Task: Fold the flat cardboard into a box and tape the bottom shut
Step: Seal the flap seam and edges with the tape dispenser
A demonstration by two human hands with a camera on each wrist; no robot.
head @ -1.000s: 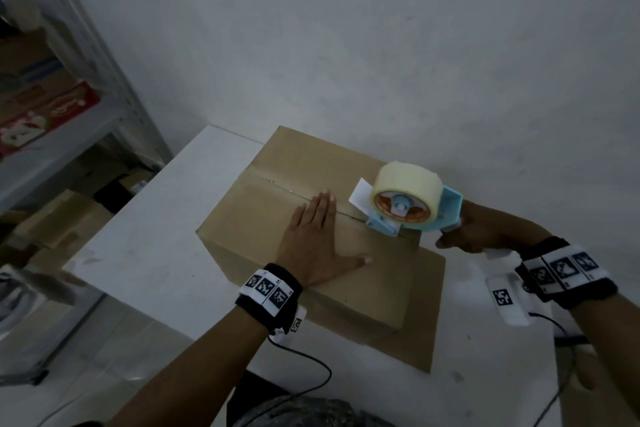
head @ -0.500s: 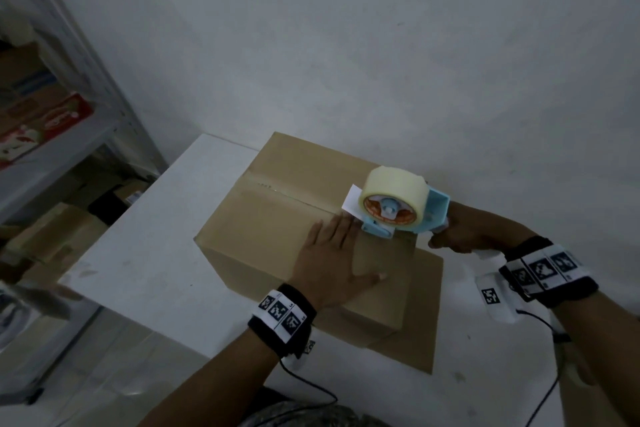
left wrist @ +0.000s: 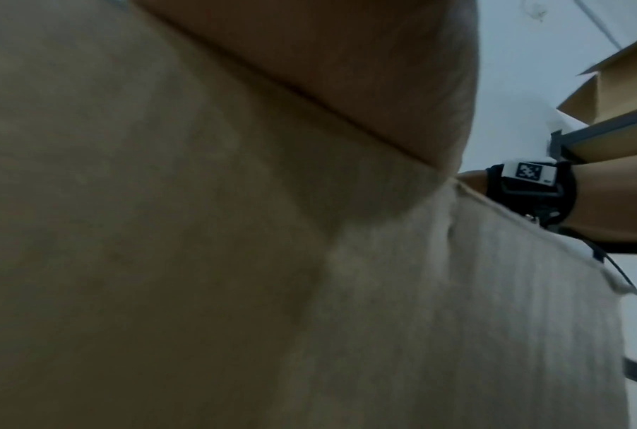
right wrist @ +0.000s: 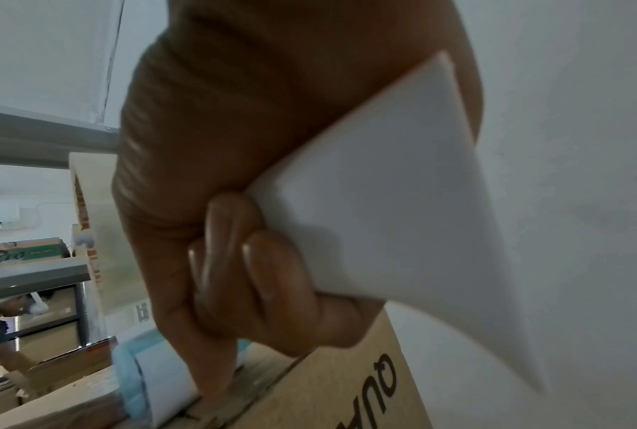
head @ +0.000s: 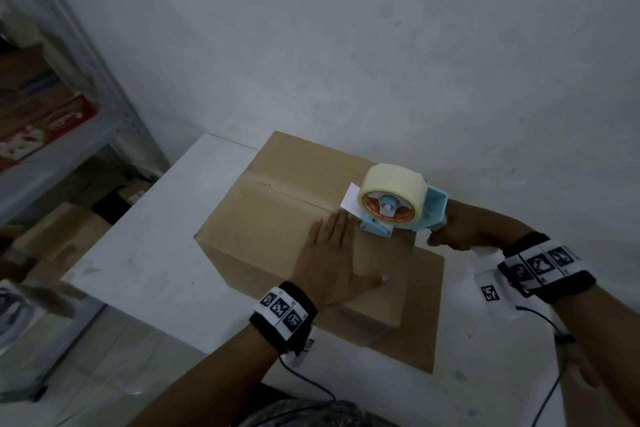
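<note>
A brown cardboard box point(head: 277, 218) stands on the white table point(head: 145, 253) with its closed flaps up and a seam running across the top. My left hand point(head: 337, 263) lies flat on the near flap, fingers straight, thumb spread. My right hand point(head: 464, 232) grips the white handle point(right wrist: 383, 203) of a light blue tape dispenser point(head: 398, 208) with a cream tape roll, whose nose rests on the seam at the box's right end. The left wrist view is filled by the box's cardboard point(left wrist: 163, 232).
A loose box flap point(head: 422, 305) lies flat on the table at the right. A grey metal shelf rack point(head: 69, 114) with cartons stands to the left, beyond the table edge. A white wall point(head: 381, 45) is directly behind the box.
My left hand slid right along the near flap toward the dispenser. The dispenser stays at the right end of the seam in my right hand. The head camera shifted slightly.
</note>
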